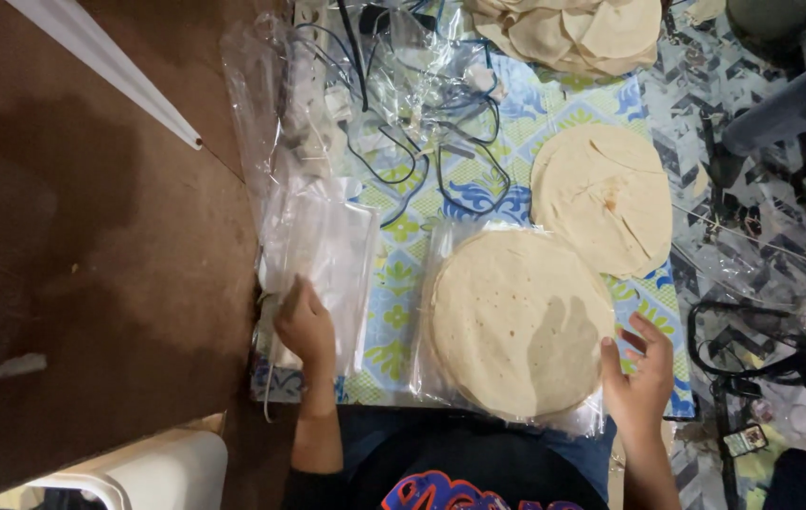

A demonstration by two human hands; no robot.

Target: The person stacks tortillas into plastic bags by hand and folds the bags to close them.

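Both hands are lying open and apart: the left hand [306,326] is pressing flat on a bag pile [323,250], while the right hand [639,373] is touching the bagged tortilla stack [516,321]. That stack is lying mid-tabletop [394,283], more tortillas [603,196] just beyond it.

Matt, pale, speckled flatbreads [516,321] lie in glossy clear plastic bag [441,283] on a smooth patterned tablecloth [394,283].

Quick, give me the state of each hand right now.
Left hand: fingers curled, resting on the stack of clear plastic bags.
Right hand: open, empty, beside the bagged stack of flatbreads.
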